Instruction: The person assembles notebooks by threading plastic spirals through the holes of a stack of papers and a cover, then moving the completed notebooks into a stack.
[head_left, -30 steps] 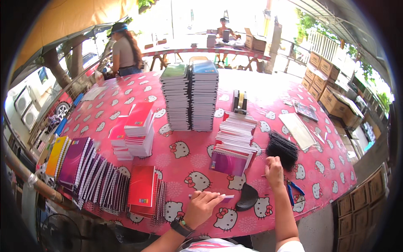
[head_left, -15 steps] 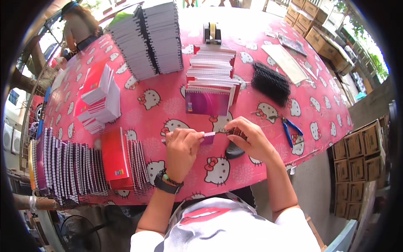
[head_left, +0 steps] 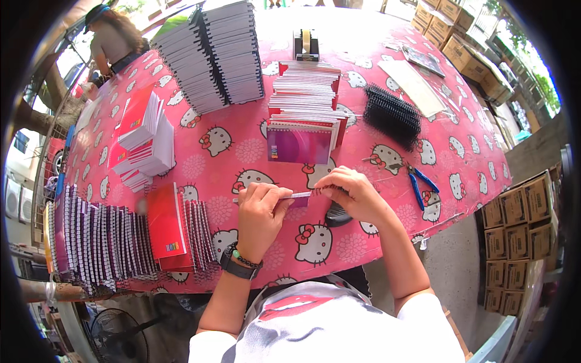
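The left hand (head_left: 264, 209) pinches a purple notebook (head_left: 299, 203) between thumb and fingers, and the notebook shows nearly edge-on, just above the near side of the table (head_left: 248, 233). The right hand (head_left: 351, 192) is close by at the notebook's right end, its fingers curled and the fingertips drawn together; whether they grip something thin cannot be told. A black wristband (head_left: 237, 264) and a beaded bracelet (head_left: 247, 259) circle the left wrist. Beneath the right hand, partly covered by it, lies a dark rounded object (head_left: 336, 218). Farther out, in front of the hands, stands a row of notebooks (head_left: 305, 91) with a purple cover facing the person, and a tape dispenser (head_left: 306, 47) sits just behind it. To the right are a heap of black coils (head_left: 392, 118) and, nearer, blue-handled pliers (head_left: 416, 191) lying with the handles apart. On the left, spiral-bound purple notebooks (head_left: 106, 245) are packed in a row, with a red notebook (head_left: 164, 228) leaning beside them at the right end. Beyond these rise a pile of red-covered pads (head_left: 148, 136) and two tall stacks of bound notebooks (head_left: 233, 57). Another person (head_left: 115, 42) is at the far left edge, and brown cartons (head_left: 511, 236) are stacked at right.
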Action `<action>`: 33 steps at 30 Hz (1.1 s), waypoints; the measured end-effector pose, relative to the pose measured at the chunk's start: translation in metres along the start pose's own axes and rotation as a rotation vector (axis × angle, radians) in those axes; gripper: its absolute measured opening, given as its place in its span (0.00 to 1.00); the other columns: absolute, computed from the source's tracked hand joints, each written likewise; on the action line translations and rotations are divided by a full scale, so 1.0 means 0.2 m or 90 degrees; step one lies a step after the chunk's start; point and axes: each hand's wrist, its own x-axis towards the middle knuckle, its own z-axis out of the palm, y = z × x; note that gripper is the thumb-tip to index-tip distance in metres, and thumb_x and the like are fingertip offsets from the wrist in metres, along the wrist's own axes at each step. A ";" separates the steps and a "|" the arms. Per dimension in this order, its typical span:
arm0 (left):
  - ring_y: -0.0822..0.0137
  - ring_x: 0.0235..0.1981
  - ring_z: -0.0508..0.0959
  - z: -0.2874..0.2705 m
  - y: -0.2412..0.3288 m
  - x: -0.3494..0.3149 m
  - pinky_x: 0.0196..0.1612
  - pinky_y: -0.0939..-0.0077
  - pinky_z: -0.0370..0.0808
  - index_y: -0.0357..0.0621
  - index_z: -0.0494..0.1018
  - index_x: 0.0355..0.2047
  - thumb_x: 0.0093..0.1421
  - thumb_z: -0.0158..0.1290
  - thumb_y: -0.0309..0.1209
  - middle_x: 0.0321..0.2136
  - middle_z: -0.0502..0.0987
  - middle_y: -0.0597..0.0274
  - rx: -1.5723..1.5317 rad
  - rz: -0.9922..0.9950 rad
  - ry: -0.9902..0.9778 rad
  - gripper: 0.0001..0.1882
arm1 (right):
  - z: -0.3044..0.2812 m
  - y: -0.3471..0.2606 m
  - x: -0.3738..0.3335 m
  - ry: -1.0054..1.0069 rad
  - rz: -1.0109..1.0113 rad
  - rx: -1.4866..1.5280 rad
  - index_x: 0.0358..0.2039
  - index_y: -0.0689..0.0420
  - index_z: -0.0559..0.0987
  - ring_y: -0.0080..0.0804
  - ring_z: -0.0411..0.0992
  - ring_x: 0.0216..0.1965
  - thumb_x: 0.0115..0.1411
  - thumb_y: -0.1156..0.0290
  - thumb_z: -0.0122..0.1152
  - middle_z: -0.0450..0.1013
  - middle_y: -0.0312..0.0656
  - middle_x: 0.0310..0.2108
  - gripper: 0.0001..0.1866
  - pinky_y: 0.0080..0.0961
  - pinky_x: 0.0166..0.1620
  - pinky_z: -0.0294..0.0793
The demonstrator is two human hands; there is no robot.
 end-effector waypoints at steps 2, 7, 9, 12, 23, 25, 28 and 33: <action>0.65 0.34 0.73 0.00 0.00 0.00 0.39 0.68 0.64 0.49 0.77 0.29 0.46 0.63 0.29 0.27 0.75 0.68 0.004 0.001 -0.001 0.09 | 0.02 0.02 0.00 -0.025 0.009 0.037 0.36 0.60 0.78 0.37 0.73 0.33 0.54 0.81 0.56 0.74 0.43 0.30 0.08 0.29 0.38 0.72; 0.64 0.35 0.72 0.00 0.01 0.00 0.40 0.67 0.64 0.48 0.76 0.29 0.46 0.63 0.29 0.28 0.75 0.67 0.007 -0.013 -0.009 0.09 | 0.02 0.02 -0.01 -0.090 0.022 0.034 0.39 0.58 0.75 0.41 0.72 0.36 0.55 0.83 0.52 0.73 0.43 0.29 0.11 0.33 0.41 0.71; 0.63 0.35 0.72 -0.02 0.02 0.00 0.42 0.67 0.65 0.48 0.76 0.29 0.46 0.63 0.29 0.28 0.76 0.66 0.010 -0.024 -0.021 0.09 | 0.00 0.00 -0.01 -0.131 0.069 0.069 0.43 0.57 0.73 0.39 0.72 0.36 0.55 0.82 0.53 0.73 0.42 0.30 0.14 0.33 0.40 0.72; 0.63 0.36 0.72 -0.02 0.02 -0.01 0.41 0.65 0.64 0.49 0.75 0.32 0.47 0.62 0.32 0.30 0.75 0.66 0.042 -0.022 -0.055 0.12 | -0.02 -0.03 -0.01 -0.141 0.135 0.122 0.47 0.57 0.71 0.38 0.73 0.36 0.53 0.81 0.58 0.73 0.43 0.33 0.19 0.32 0.39 0.74; 0.64 0.40 0.73 -0.01 0.07 -0.02 0.44 0.67 0.63 0.51 0.74 0.37 0.52 0.60 0.42 0.34 0.75 0.66 -0.007 0.072 -0.181 0.15 | -0.15 0.06 -0.11 -0.072 0.108 0.081 0.48 0.58 0.72 0.29 0.76 0.30 0.59 0.75 0.58 0.76 0.42 0.36 0.16 0.23 0.36 0.76; 0.65 0.40 0.73 -0.02 0.09 -0.01 0.44 0.67 0.63 0.51 0.74 0.36 0.53 0.59 0.42 0.34 0.75 0.68 -0.063 0.076 -0.139 0.14 | -0.23 0.10 -0.15 -0.113 0.151 -0.124 0.49 0.54 0.73 0.45 0.67 0.53 0.54 0.62 0.65 0.68 0.52 0.52 0.23 0.37 0.51 0.69; 0.66 0.40 0.74 -0.06 0.09 0.00 0.44 0.69 0.63 0.52 0.73 0.39 0.54 0.58 0.42 0.34 0.76 0.70 -0.059 0.107 -0.165 0.15 | -0.19 0.09 -0.20 -0.240 0.099 -0.242 0.54 0.48 0.70 0.52 0.55 0.61 0.43 0.53 0.72 0.57 0.52 0.61 0.37 0.46 0.60 0.58; 0.69 0.40 0.74 -0.05 0.04 -0.03 0.46 0.70 0.62 0.52 0.73 0.38 0.55 0.57 0.41 0.34 0.76 0.71 0.037 0.082 -0.277 0.13 | -0.09 0.06 -0.21 -0.236 0.128 -0.274 0.55 0.46 0.69 0.57 0.54 0.60 0.38 0.51 0.75 0.54 0.53 0.62 0.42 0.50 0.59 0.58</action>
